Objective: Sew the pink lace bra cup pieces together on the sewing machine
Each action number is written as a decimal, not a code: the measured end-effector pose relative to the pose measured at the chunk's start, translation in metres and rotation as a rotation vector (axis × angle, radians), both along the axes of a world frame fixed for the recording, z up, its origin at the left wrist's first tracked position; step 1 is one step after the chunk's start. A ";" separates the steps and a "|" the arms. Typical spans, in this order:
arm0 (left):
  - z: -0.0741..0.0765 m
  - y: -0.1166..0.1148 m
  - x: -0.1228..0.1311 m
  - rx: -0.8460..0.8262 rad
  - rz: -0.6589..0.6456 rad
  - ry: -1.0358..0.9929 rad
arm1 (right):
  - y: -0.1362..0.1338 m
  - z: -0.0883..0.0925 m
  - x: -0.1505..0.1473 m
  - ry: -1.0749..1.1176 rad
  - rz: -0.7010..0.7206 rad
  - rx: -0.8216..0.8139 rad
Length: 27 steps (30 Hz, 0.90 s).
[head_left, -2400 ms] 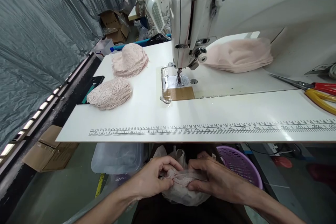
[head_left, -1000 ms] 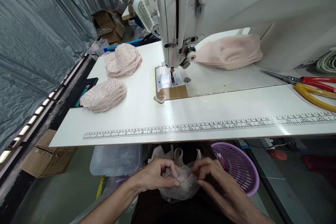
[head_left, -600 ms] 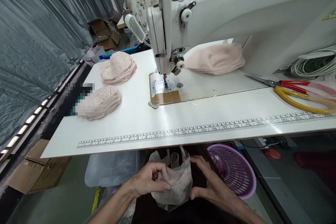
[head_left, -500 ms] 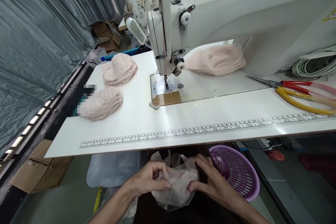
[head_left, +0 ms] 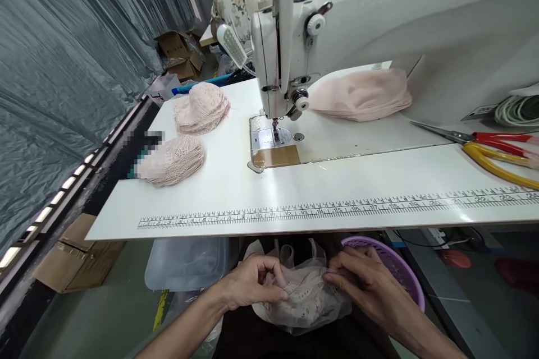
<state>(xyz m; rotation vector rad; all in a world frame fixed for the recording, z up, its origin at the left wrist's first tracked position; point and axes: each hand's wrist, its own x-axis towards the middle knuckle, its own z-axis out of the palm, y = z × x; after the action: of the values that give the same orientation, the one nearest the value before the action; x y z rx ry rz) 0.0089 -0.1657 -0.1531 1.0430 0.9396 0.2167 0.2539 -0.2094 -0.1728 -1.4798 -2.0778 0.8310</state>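
Over my lap, below the table's front edge, lies a sheer pale-pink lace fabric piece (head_left: 309, 297), with pale strap-like strips at its top. My left hand (head_left: 261, 283) pinches its left side between thumb and fingers. At the upper right edge, my right hand (head_left: 357, 272) pinches the sheer cloth, drawing it outward. Part of the piece is hidden behind my fingers. Beyond the table edge stands a white sewing machine (head_left: 278, 56), its needle and presser foot over the metal plate.
Two stacks of pink lace pieces, a rear stack (head_left: 202, 109) and a front stack (head_left: 181, 162), lie left of the machine. Sheer pink pieces (head_left: 362, 95) sit under its arm. Scissors (head_left: 475, 140) lie at right. A purple basket (head_left: 415, 283) and clear plastic bin (head_left: 185, 266) stand below. Another person sits behind.
My right hand has moved right and slightly up, pulling the fabric wider. My left hand keeps its pinch. The whole view has shifted a little.
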 end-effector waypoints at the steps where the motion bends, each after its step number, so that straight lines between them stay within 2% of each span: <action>1: 0.001 0.000 0.000 0.004 -0.006 0.005 | 0.003 0.002 0.000 -0.020 0.015 0.025; 4: 0.001 -0.001 0.001 0.014 -0.028 0.015 | 0.010 0.013 -0.002 -0.032 0.053 0.073; 6: 0.001 -0.002 0.002 0.032 -0.041 0.027 | 0.012 0.022 -0.007 0.017 0.130 0.032; 9: 0.004 -0.003 0.005 0.069 -0.055 0.056 | 0.018 0.033 -0.018 0.101 0.290 -0.177; 11: 0.006 -0.004 0.007 0.087 -0.060 0.080 | 0.023 0.035 -0.023 0.110 0.302 -0.359; 13: 0.007 -0.004 0.009 0.093 -0.060 0.102 | 0.028 0.032 -0.026 0.107 0.269 -0.492; 15: 0.008 -0.005 0.009 0.086 -0.063 0.113 | 0.031 0.026 -0.026 0.128 0.276 -0.559; 21: 0.008 -0.004 0.006 0.015 -0.125 0.125 | 0.033 0.004 -0.025 0.287 0.436 -0.646; 27: 0.009 -0.002 0.006 -0.001 -0.138 0.135 | 0.036 0.009 -0.025 0.368 0.457 -0.652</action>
<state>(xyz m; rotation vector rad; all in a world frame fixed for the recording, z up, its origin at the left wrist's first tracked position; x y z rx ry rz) 0.0144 -0.1678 -0.1441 1.1274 0.9839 0.0317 0.2284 -0.1734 -0.1641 -0.9956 -1.9639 1.9386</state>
